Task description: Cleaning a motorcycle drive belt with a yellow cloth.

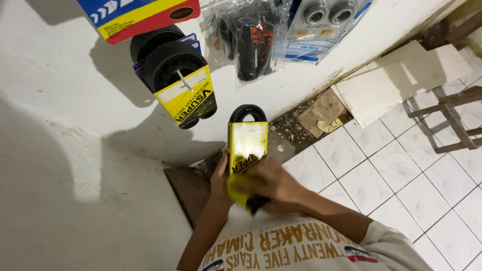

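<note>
A: Head view: where is the belt (247,140)?
B: Below the wall packs (182,80), in its yellow sleeve. Left hand (221,175) grips its edge, mostly hidden; right hand (268,183), blurred, closes over its covered lower end.

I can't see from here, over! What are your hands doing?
Both hands on yellow-sleeved belt: left hand behind, right hand across the front. Belt upright. More belts hang on wall. Nothing blocking.

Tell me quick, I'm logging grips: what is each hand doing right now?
Left hand: closed on the yellow-sleeved black belt, gripping its side.
Right hand: closed over the belt's lower end, motion-blurred.
</note>
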